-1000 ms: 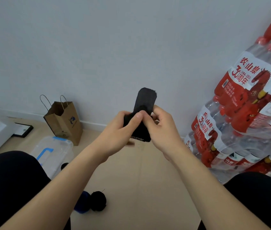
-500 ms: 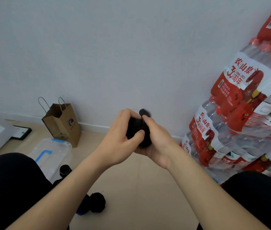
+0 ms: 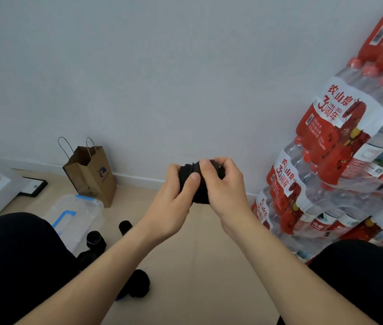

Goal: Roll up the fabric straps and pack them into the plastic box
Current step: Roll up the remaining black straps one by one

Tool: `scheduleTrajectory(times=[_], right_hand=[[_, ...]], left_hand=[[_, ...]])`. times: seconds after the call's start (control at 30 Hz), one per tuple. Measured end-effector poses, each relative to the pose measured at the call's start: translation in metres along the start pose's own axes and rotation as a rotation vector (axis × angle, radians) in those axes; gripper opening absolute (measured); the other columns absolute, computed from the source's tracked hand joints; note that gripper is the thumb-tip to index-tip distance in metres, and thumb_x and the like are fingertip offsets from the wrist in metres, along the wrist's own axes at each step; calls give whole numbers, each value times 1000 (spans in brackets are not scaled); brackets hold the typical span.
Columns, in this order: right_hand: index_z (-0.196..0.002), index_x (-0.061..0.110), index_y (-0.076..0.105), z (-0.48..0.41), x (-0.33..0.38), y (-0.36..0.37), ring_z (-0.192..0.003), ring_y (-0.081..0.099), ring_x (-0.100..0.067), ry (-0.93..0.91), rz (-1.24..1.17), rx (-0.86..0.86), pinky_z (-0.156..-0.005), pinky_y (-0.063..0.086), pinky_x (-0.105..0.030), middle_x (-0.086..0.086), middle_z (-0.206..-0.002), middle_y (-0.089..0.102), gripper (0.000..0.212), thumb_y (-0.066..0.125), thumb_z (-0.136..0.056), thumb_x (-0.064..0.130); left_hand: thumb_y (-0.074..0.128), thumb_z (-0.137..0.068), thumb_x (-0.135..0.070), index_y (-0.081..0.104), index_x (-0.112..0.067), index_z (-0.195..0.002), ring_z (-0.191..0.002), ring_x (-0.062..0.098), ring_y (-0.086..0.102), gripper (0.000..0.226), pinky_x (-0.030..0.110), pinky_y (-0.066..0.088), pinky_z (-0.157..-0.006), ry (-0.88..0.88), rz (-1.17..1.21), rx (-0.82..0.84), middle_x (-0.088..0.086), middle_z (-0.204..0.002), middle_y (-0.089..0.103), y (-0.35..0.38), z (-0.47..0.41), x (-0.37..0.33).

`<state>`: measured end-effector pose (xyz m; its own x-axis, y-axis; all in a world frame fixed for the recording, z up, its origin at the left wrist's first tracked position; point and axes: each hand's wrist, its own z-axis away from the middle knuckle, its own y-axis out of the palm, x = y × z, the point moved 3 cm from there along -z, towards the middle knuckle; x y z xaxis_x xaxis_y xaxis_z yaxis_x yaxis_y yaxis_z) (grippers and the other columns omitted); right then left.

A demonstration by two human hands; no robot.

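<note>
Both left hand (image 3: 169, 207) and right hand (image 3: 223, 191) grip the strap roll (image 3: 199, 194) with curled fingers; winding should be tight.

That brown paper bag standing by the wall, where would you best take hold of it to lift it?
Probably by the two loop handles, coming down from above. The paper bag stands upright with its mouth open upward, and both loops stick up clear of the rim, so fingers can hook through them. Squeezing its thin sides would likely crumple it.
</note>
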<state>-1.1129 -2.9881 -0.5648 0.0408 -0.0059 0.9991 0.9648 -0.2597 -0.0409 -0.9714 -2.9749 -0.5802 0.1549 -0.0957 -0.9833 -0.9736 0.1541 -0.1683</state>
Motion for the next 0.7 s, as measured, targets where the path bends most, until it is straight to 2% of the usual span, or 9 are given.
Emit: scheduleTrajectory(times=[0.07, 0.17, 0.23, 0.3, 0.43, 0.5, 0.57, 0.63, 0.7], right_hand=[[-121, 23, 60, -2, -1, -2, -91, 71, -21, 221, -68, 74, -67, 57, -35, -5, -113, 72, 22, 68, -102, 32], [-134, 15, 66, 4, 0, 5, -97, 74, -28, 397, -188, 418, -70, 60, -37, -20, -123, 75, 34, 57, -111, 38], [-133, 11, 71, 16, -1, 11, -112, 76, -33, 422, -134, 646, -85, 65, -41, -19, -127, 77, 52, 47, -113, 52], [-130, 11, 74, 29, -4, 18, -111, 78, -38, 416, -51, 750, -88, 66, -43, -20, -121, 78, 64, 44, -110, 64], [-116, 13, 79, 46, -11, 31, -92, 81, -36, 251, 26, 674, -70, 65, -38, -18, -103, 82, 57, 49, -109, 61], [-111, 22, 82, 54, -18, 37, -86, 82, -29, 158, 81, 574, -67, 66, -39, -10, -95, 83, 46, 51, -111, 56], [-110, 29, 81, 62, -26, 45, -82, 82, -23, 107, 142, 525, -67, 68, -41, -3, -91, 83, 41, 48, -113, 53], [-112, 33, 79, 67, -35, 53, -82, 81, -18, 97, 212, 584, -71, 68, -39, 0, -92, 83, 38, 46, -113, 53], [-116, 33, 77, 65, -44, 58, -85, 77, -13, 87, 344, 729, -74, 63, -33, 0, -100, 82, 32, 54, -110, 54]], left_hand=[[48, -100, -60, 45, -30, -114, -82, 10, 63, 33, 30, 50, -72, 88, -148, 25, -20, -91, 64, -3, 8, 0], [50, -101, -47, 45, -33, -114, -82, 9, 60, 20, 17, 44, -65, 188, -238, -13, -19, -93, 63, -14, 19, -4], [53, -97, -36, 50, -28, -112, -78, 12, 59, 17, 24, 46, -63, 212, -244, -66, -12, -89, 63, -26, 24, -6], [54, -96, -36, 57, -23, -107, -78, 18, 61, 17, 33, 51, -64, 178, -199, -110, -2, -88, 65, -39, 30, -6], [57, -104, -45, 64, -16, -103, -66, 11, 65, 30, 25, 51, -53, 91, -28, -129, -3, -84, 69, -51, 40, 4], [57, -107, -41, 65, -21, -108, -74, 5, 64, 22, 21, 49, -60, 45, -34, -165, -10, -90, 69, -53, 45, 17], [58, -109, -42, 63, -23, -115, -83, 6, 64, 20, 23, 49, -67, -44, -21, -208, -7, -101, 70, -56, 51, 33], [54, -110, -49, 60, -24, -119, -84, 10, 64, 28, 25, 50, -69, -153, -3, -190, -1, -106, 69, -62, 58, 50], [50, -111, -49, 62, -23, -121, -83, 13, 64, 31, 30, 53, -71, -249, -4, -110, 3, -107, 71, -71, 63, 66]])
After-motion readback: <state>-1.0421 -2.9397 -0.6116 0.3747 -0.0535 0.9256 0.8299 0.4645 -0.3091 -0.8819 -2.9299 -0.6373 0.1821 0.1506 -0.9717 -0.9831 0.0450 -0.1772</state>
